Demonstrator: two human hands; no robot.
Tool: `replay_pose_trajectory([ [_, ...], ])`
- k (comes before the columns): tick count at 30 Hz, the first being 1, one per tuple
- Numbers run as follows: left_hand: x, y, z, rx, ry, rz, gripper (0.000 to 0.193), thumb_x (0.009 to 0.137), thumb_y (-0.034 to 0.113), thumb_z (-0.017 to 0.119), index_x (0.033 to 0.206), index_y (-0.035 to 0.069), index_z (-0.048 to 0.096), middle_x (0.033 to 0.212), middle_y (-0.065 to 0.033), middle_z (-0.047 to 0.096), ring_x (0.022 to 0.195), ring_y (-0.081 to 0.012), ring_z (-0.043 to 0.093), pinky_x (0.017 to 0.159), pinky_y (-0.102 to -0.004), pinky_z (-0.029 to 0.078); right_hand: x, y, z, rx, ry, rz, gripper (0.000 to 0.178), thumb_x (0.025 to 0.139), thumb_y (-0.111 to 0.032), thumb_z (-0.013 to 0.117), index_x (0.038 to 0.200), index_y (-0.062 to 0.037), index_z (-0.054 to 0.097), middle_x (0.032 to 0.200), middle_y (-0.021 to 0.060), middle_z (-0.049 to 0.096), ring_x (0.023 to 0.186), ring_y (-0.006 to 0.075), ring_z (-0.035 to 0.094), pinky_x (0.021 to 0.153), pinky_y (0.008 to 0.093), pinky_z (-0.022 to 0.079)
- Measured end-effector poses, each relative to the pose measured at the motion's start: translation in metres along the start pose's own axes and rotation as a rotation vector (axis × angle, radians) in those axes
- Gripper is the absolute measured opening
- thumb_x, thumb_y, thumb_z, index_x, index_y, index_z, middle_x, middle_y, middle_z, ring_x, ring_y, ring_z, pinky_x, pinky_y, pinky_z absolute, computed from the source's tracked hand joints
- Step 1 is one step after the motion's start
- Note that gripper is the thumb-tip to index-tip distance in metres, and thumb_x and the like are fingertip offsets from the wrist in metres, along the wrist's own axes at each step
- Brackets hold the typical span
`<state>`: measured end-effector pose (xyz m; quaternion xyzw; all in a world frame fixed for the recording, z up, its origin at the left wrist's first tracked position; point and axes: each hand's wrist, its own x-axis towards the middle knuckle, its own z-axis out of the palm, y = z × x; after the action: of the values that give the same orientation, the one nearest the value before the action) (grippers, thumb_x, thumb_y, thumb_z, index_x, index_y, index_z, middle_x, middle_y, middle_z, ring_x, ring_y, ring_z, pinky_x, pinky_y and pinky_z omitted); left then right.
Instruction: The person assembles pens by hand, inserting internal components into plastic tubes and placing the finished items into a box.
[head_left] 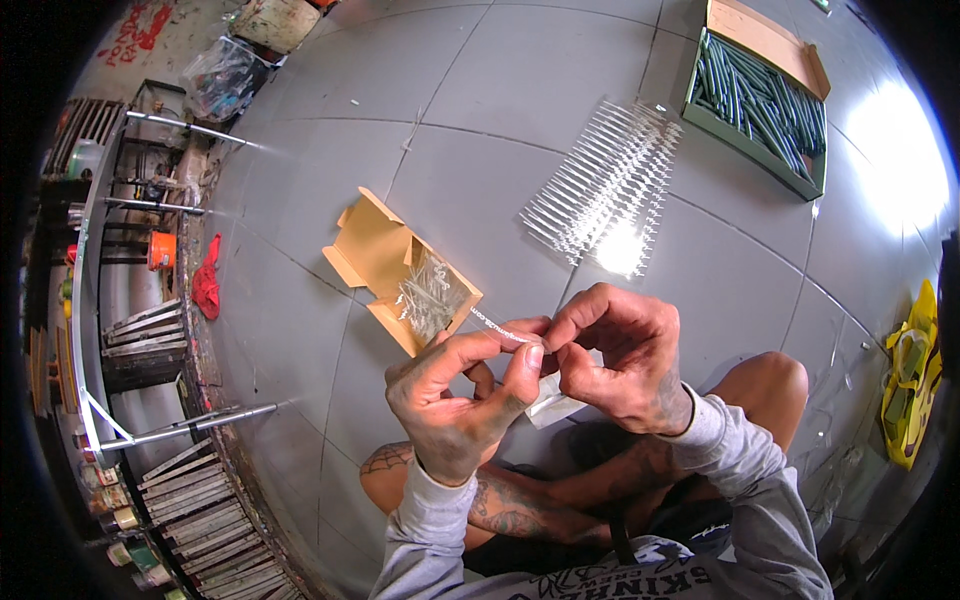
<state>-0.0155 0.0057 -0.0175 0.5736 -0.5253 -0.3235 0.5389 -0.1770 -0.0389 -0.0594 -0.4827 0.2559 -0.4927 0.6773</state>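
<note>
Nearest the camera, a narrow clear strip with white lettering (490,324) is pinched between thumb and forefinger of the left hand (450,400); the curled right hand (628,358) meets its lower end, its grip hidden. Beyond, on the grey tiled floor (490,190), lie an open brown cardboard box (372,245) of clear plastic pieces (432,298), a row of clear strips (592,175) and a green box (745,150) of dark green sticks (760,95).

The held strip (490,323) looks like clear plastic — the tiled floor (475,190) smooth and glossy, the brown box (372,240) matt cardboard, the grey sleeves (425,525) matt cloth.
</note>
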Motion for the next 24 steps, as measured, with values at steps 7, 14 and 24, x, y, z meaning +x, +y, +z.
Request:
replay_pose_trajectory([
  [7, 0.0007, 0.0026, -0.003, 0.04, 0.001, -0.01, 0.013, 0.079, 0.002, 0.082, 0.086, -0.003, 0.071, 0.09, -0.0154, 0.077, 0.059, -0.0043, 0.062, 0.046, -0.0168, 0.041, 0.0001, -0.0048, 0.002, 0.074, -0.017, 0.083, 0.01, 0.086, 0.004, 0.064, 0.096, 0.0047, 0.064, 0.099, 0.0145, 0.075, 0.087, 0.0133, 0.069, 0.08, 0.0308, 0.059],
  [14, 0.0008, 0.0013, -0.0028, 0.108, 0.004, 0.054, 0.013, 0.077, 0.002, 0.082, 0.085, -0.001, 0.072, 0.087, -0.0118, 0.078, 0.053, -0.001, 0.054, 0.044, -0.0171, 0.038, 0.0009, -0.0059, 0.0011, 0.081, -0.031, 0.087, 0.01, 0.086, 0.004, 0.066, 0.096, 0.0047, 0.064, 0.1, 0.0148, 0.075, 0.089, 0.0144, 0.069, 0.081, 0.0309, 0.059],
  [24, -0.0011, 0.0012, -0.0016, 0.261, 0.014, 0.159, 0.015, 0.074, 0.003, 0.084, 0.085, 0.005, 0.074, 0.086, -0.0058, 0.079, 0.049, -0.0019, 0.047, 0.045, -0.0193, 0.035, -0.0012, -0.0011, -0.0009, 0.045, 0.005, 0.111, 0.007, 0.087, 0.001, 0.068, 0.092, 0.0023, 0.064, 0.097, 0.0129, 0.075, 0.087, 0.0133, 0.069, 0.078, 0.0302, 0.059],
])
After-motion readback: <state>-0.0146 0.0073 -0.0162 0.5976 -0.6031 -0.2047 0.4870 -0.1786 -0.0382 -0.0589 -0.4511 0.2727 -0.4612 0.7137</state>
